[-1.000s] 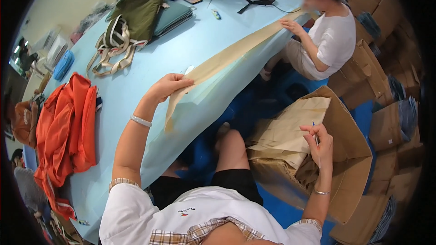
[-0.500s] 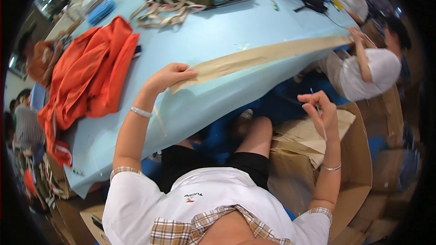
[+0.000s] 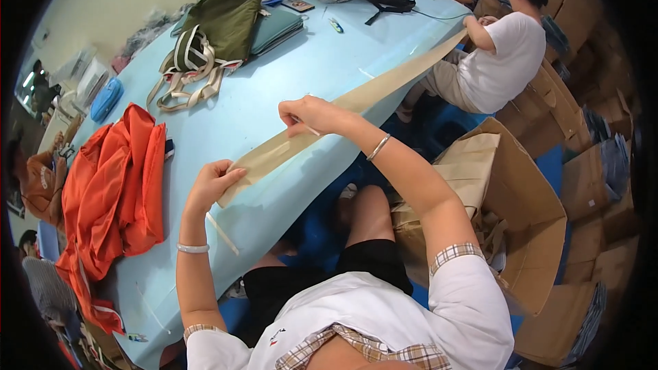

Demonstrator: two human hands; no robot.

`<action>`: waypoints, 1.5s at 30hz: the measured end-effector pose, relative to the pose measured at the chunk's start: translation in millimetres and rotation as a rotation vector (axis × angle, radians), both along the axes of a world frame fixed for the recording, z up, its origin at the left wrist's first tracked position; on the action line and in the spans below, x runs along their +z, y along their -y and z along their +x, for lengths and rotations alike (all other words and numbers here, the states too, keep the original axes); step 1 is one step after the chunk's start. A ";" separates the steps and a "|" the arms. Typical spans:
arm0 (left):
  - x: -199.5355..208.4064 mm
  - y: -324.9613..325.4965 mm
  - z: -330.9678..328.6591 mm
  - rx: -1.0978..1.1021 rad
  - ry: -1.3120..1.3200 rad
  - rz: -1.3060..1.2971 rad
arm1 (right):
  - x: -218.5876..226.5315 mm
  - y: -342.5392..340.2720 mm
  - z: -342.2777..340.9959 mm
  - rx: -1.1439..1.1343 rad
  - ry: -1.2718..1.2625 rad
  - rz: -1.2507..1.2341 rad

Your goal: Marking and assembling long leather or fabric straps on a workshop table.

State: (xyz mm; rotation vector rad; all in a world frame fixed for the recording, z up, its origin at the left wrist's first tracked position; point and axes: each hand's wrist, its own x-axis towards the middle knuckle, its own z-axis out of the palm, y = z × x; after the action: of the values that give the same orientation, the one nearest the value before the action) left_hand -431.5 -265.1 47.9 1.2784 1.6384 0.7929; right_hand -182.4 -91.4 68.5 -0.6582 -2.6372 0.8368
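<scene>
A long beige strip of fabric [image 3: 384,89] runs slantwise across the pale blue table [image 3: 267,89]. Its near left end lies between the thumb and fingers of my left hand [image 3: 216,183], which is closed on it. Over the middle of the strip is my right hand [image 3: 312,116], its fingers curled around a slim white pen [image 3: 312,129]. Whether the pen's tip touches the fabric I cannot tell. At the far right end, a co-worker in a white shirt [image 3: 507,55] has both hands at the strip.
Orange fabric [image 3: 116,192] is heaped on the left. Farther back lie an olive green bag [image 3: 219,20] with pale straps, small thread snips [image 3: 336,25] and a black pouch [image 3: 384,0]. A cardboard box [image 3: 531,226] with folded beige fabric [image 3: 466,164] stands at my right.
My right hand has swung up and left, with the pen, from beside the box to over the strip. My left hand still pinches the strip's end. The view has shifted.
</scene>
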 end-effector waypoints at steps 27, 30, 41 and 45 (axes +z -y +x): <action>-27.0 137.2 -64.7 0.619 0.289 0.333 | -7.7 45.6 -111.9 0.231 -0.132 -0.297; -37.1 151.2 -73.2 0.698 0.255 0.347 | -5.4 55.6 -128.5 0.236 -0.056 -0.339; -30.4 245.3 -90.4 0.922 0.229 0.251 | -20.8 122.8 -193.9 0.400 -0.022 -0.386; -27.6 265.6 -89.5 0.990 0.063 0.253 | -29.4 133.5 -196.5 0.364 0.019 -0.294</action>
State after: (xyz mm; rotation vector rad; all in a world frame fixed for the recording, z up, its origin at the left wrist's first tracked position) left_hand -521.1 -530.7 20.3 0.5064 2.1556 1.6388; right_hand -378.9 -224.9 39.1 -0.2489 -2.7176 1.3439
